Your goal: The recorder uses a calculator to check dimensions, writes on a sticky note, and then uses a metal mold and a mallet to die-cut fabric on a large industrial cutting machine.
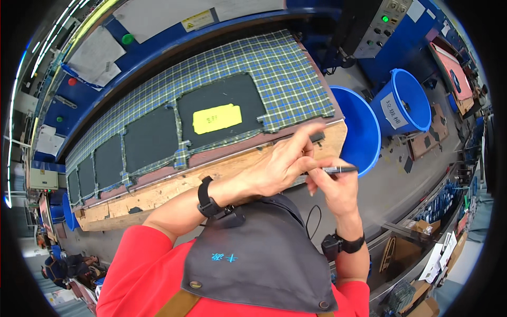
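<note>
My right hand (336, 187) is closed around a slim dark pen (340, 169), whose dark end points right. Close against it is my left hand (285, 165), index finger stretched up and away, thumb side by the right fingers; nothing shows clearly in its grasp. Both hands are in front of the work table's right end. On that table lies a green, blue and white checked cloth (288, 68) with several rectangular cut-outs showing a dark surface (219, 98). A bright yellow slip (217, 119) with handwriting rests in the largest cut-out. Beyond my left fingers sits a small dark piece (317, 137) by the table edge.
The table's wooden front edge (227, 171) runs along before me. A large blue bin (356, 127) stands against its right end, and another blue bin (404, 100) with a white label is farther right. A control panel (381, 29) rises behind. Scraps (408, 165) litter the floor.
</note>
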Demonstrator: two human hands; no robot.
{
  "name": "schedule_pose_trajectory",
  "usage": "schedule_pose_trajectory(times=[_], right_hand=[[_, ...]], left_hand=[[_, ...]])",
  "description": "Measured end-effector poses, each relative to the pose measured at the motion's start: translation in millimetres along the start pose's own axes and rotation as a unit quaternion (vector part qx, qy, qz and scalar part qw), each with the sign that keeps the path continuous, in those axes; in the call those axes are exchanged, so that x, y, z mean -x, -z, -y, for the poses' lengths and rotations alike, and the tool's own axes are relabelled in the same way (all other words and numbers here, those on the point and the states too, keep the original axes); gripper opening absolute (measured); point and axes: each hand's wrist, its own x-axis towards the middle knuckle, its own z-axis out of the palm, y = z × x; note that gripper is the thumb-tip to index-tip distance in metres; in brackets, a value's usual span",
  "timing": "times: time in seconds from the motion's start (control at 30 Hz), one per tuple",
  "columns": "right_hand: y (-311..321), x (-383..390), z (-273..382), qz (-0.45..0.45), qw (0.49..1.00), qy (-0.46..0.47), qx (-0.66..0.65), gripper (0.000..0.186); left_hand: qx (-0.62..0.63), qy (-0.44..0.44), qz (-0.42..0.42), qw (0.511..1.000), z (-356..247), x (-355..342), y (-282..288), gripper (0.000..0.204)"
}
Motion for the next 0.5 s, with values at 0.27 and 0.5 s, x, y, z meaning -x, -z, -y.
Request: schedule_pose_trajectory(times=[0.27, 0.5], right_hand=[[-1, 92, -21, 0.030, 0.960, -0.119, 0.250, 0.013], [-64, 166, -37, 0.074, 0.889, -0.256, 0.372, 0.021]], left_hand=[[-0.624, 0.015, -0.028, 0.781, 25, 6, 180, 0.021], [-0.597, 0.049, 0.005, 0.801, 57, 0, 207, 0.025]])
